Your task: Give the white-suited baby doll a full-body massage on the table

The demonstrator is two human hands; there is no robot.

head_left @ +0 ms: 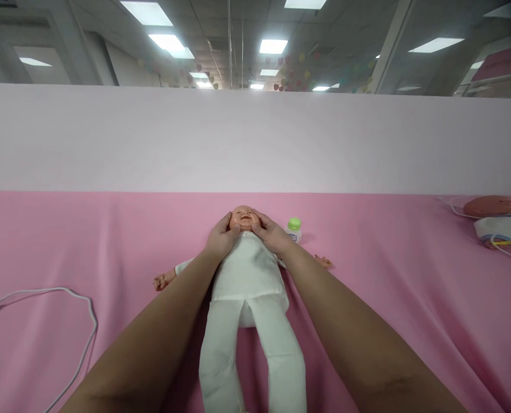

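Note:
A baby doll [250,267] with a white cloth body lies on its back, head away from me. My left hand [221,236] cups one side of its head, thumb along the cheek and fingers beside the head. On the opposite side my right hand [273,232] holds the head the same way, its thumb near the chin. The fingertips of both hands are partly hidden beside the head. Just past my right hand stands a small bottle [294,228] with a green cap, its lower part partly covered.
Pink cloth [367,246] covers the surface, with folds at the right. A white cable [92,310] curves across the left. At the far right lie another doll-like figure [492,206] and tubing. A low white wall [255,140] runs along the back, with glass above.

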